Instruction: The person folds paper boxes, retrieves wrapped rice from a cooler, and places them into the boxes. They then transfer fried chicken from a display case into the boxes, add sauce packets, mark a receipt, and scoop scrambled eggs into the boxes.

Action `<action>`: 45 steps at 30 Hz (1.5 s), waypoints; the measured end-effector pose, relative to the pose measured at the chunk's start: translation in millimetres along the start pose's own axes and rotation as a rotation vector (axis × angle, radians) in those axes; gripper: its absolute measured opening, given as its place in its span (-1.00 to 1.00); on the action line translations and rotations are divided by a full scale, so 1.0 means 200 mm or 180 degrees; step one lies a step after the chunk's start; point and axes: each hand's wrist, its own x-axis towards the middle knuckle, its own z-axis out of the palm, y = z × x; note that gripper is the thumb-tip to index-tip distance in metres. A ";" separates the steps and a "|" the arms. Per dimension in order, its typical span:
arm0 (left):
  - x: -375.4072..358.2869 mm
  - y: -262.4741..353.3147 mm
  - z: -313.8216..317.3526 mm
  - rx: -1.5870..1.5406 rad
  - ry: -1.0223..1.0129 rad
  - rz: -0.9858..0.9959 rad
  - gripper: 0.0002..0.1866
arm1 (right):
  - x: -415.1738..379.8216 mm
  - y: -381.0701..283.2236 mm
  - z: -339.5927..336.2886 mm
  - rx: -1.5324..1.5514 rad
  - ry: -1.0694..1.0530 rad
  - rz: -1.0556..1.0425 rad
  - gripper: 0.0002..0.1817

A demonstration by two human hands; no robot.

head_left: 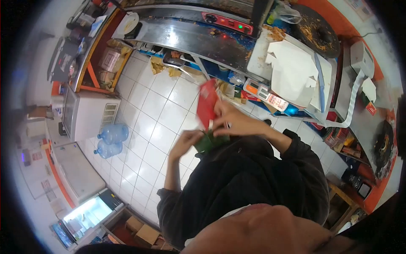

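Note:
Near the middle of the view, my left hand [185, 144] has its fingers closed on the edge of a green item [206, 143], perhaps a packet or cloth. My right hand [237, 120] is beside it, with a red item [206, 101] in its grip and its lower fingers at the top of the green one. The red item is blurred, and whether the two are joined cannot be made out. Both hands are in front of the dark top, above the tiled floor.
A steel counter [182, 36] runs across the top. On it a white board [259, 63] bears white paper [292, 74] and a blue-handled knife [320, 82]. Scales [265, 94] are at its near edge. Two water bottles [115, 133] stand on the floor at left. Shelves are at right.

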 end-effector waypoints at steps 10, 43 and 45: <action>-0.18 -0.44 0.20 0.1162 0.1096 -0.0141 -0.67 | -0.05 0.07 0.38 -0.0200 -0.0634 0.0778 -0.73; 0.39 0.19 0.53 0.1143 -0.1301 0.0526 -0.10 | -0.37 -0.24 0.03 -0.2149 0.2733 0.1261 -0.56; 0.41 0.22 0.60 0.1147 -0.1483 0.0622 -0.13 | -0.40 -0.25 -0.02 -0.2079 0.3077 0.1198 -0.59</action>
